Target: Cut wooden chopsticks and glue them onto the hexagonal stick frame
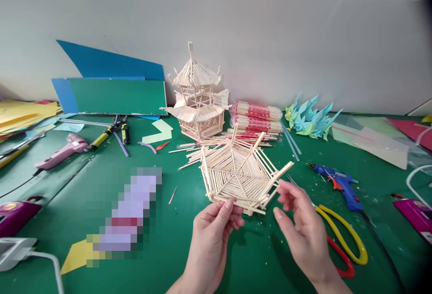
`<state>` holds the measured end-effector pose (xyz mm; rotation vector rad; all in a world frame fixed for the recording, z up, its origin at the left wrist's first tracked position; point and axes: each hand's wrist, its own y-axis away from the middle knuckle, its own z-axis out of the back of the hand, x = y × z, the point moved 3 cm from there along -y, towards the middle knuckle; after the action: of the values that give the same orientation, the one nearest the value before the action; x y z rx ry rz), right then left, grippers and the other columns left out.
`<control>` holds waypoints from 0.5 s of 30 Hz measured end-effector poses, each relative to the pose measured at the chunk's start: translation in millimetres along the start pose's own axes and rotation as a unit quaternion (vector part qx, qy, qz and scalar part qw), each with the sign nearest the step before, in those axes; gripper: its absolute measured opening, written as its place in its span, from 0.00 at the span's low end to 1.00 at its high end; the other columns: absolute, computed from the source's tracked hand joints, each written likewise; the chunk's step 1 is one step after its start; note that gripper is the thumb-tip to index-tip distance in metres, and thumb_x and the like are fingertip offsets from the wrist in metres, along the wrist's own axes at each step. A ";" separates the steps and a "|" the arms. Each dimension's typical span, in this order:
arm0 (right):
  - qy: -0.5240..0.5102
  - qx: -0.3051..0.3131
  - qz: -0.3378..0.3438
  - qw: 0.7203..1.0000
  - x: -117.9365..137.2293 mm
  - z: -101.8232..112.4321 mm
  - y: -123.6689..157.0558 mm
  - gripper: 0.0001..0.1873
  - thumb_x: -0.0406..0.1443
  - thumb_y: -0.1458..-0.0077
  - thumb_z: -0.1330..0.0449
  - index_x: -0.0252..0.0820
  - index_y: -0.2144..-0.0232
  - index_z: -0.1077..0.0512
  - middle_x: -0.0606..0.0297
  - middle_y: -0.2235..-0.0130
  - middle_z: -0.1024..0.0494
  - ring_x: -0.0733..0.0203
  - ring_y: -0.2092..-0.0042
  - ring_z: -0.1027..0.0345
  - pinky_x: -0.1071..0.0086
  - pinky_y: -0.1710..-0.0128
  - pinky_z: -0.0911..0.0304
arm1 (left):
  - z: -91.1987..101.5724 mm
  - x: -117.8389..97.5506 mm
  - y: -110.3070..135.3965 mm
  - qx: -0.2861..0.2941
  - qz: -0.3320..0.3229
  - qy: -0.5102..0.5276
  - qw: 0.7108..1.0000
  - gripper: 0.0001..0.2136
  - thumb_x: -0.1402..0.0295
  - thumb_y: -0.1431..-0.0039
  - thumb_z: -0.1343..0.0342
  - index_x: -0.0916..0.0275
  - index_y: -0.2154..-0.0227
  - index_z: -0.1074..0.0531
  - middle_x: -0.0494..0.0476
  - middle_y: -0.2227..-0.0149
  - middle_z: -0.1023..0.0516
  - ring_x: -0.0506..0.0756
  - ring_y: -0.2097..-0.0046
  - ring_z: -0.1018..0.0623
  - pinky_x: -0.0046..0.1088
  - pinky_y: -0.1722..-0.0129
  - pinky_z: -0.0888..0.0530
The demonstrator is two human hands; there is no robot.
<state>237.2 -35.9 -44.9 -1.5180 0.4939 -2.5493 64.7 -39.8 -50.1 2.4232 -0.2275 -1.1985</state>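
Note:
My left hand [214, 231] pinches the near edge of a six-sided wooden stick frame [238, 177] between thumb and fingers. The frame is tilted toward me, with thin sticks laid in wedge-shaped sections and short posts standing at its corners. Just off its right corner, my right hand [302, 231] has thumb and fingers apart and holds nothing. Behind the frame stands a tiered wooden stick pavilion [199, 96] with a pointed roof. Loose sticks [194, 154] lie between the two, beside wrapped bundles of sticks [254, 116].
Yellow-and-red-handled scissors [362, 249] and a blue glue gun [340, 184] lie at the right. A pink glue gun [62, 150] and pliers [101, 139] are at the left. Folded blue paper pieces [312, 116] stand at the back. A partition [286, 42] closes off the far side.

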 end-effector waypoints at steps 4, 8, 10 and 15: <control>0.018 0.059 0.018 0.998 -4.0 -13.1 1.6 0.24 0.31 0.46 0.46 0.47 0.47 0.43 0.59 0.51 0.37 0.58 0.54 0.39 0.66 0.57 0.39 | -0.2 -1.3 -4.1 -0.004 -0.016 -0.015 1.000 0.09 0.65 0.55 0.35 0.68 0.76 0.22 0.56 0.76 0.22 0.47 0.76 0.27 0.20 0.74 0.30; 0.034 0.075 0.030 0.996 -5.8 -20.8 -2.2 0.20 0.32 0.46 0.45 0.45 0.51 0.39 0.59 0.52 0.34 0.57 0.52 0.39 0.66 0.56 0.39 | -0.6 -1.3 -6.5 -0.008 -0.033 -0.017 0.999 0.09 0.64 0.56 0.34 0.67 0.75 0.22 0.55 0.76 0.22 0.47 0.75 0.27 0.21 0.72 0.29; 0.032 0.077 0.033 0.996 -7.9 -22.3 -4.1 0.17 0.32 0.46 0.44 0.45 0.53 0.37 0.60 0.54 0.33 0.58 0.52 0.39 0.66 0.55 0.39 | -1.2 -0.8 -7.1 -0.011 -0.039 -0.018 0.999 0.09 0.64 0.56 0.35 0.67 0.75 0.22 0.55 0.76 0.22 0.47 0.75 0.27 0.21 0.72 0.29; -0.012 0.077 0.061 0.995 -7.4 -21.7 -6.8 0.13 0.33 0.46 0.42 0.47 0.57 0.34 0.63 0.57 0.31 0.60 0.54 0.36 0.69 0.55 0.38 | -2.7 1.1 -7.7 -0.019 -0.042 -0.019 0.999 0.09 0.65 0.55 0.35 0.67 0.76 0.22 0.55 0.77 0.22 0.47 0.76 0.27 0.21 0.72 0.29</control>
<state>222.2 -22.9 -58.3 -1.4183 0.3647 -2.4122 67.2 -32.5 -52.8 2.4000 -0.1126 -1.2737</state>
